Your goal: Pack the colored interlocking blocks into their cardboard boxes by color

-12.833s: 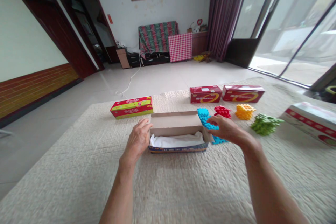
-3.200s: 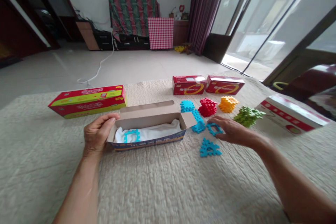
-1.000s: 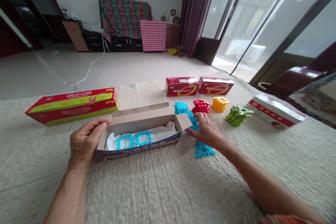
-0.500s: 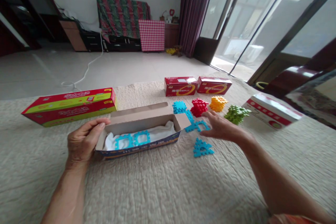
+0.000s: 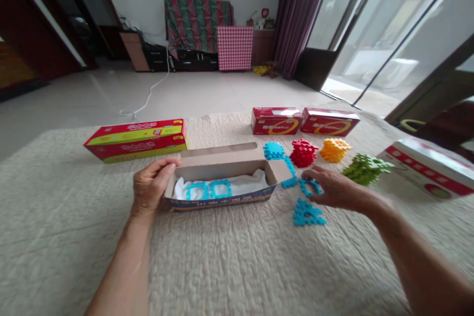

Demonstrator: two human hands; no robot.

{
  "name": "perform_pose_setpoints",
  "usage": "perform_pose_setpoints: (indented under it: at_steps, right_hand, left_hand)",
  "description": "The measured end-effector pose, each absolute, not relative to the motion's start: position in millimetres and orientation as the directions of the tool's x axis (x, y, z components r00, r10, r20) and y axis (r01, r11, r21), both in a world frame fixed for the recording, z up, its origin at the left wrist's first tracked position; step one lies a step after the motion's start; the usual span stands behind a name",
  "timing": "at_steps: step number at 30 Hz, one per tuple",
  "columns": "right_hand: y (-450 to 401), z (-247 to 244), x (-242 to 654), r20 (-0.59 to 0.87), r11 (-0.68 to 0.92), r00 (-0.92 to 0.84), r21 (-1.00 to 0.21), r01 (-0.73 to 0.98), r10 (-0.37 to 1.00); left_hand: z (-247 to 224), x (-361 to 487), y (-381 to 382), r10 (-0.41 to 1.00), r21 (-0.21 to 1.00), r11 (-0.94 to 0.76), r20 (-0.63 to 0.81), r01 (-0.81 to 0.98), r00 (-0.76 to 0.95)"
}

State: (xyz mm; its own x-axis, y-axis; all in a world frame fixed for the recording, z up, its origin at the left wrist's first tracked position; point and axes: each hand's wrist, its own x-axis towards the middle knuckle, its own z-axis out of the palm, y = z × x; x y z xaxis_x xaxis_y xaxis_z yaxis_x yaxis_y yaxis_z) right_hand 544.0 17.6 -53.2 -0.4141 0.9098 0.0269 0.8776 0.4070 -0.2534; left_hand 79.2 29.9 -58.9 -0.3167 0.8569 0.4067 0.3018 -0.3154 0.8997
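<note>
My left hand (image 5: 153, 182) grips the left end of an open cardboard box (image 5: 225, 203), fingers closed on its edge. Inside the box, two blue square frame pieces (image 5: 220, 189) lie on white cloth (image 5: 250, 181). My right hand (image 5: 335, 186) has its thumb and fingers at opposite edges of another blue square piece (image 5: 306, 189), which appears to rest on the quilt. Just in front lies a blue triangular group of pieces (image 5: 308, 213). Behind are more blue pieces (image 5: 274, 150), plus red (image 5: 303, 154), yellow (image 5: 334, 150) and green (image 5: 365, 170) stacks.
On the pale quilt (image 5: 229, 266), a long red and yellow-green box (image 5: 137, 142) lies at the back left. Two dark red boxes (image 5: 277, 121) stand at the back, and a white and red box (image 5: 429, 170) sits to the right. Beyond is a tiled floor (image 5: 207, 91).
My right hand has come down to the blue square piece, its fingers closing at the edges. My left hand stays on the box. The view has turned left.
</note>
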Motion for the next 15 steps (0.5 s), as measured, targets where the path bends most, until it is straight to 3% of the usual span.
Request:
perform_pose_setpoints:
  at_steps: [6,10,15]
  right_hand:
    - [10.6,-14.2,532.2,0.229,0.352,-0.307,-0.192,0.916,0.924]
    - [0.4,26.2,487.6,0.375,0.498,-0.398,-0.223,0.838,0.837]
    - [6.0,43.8,424.6,0.284,0.621,-0.555,-0.262,0.739,0.782]
  left_hand:
    - [-57.2,80.3,30.1,0.849,0.881,-0.319,0.43,0.35,-0.308]
    - [-57.3,79.3,30.7,0.846,0.865,-0.33,0.449,0.379,-0.288]
    - [-57.2,79.4,31.0,0.837,0.856,-0.344,0.466,0.387,-0.286]
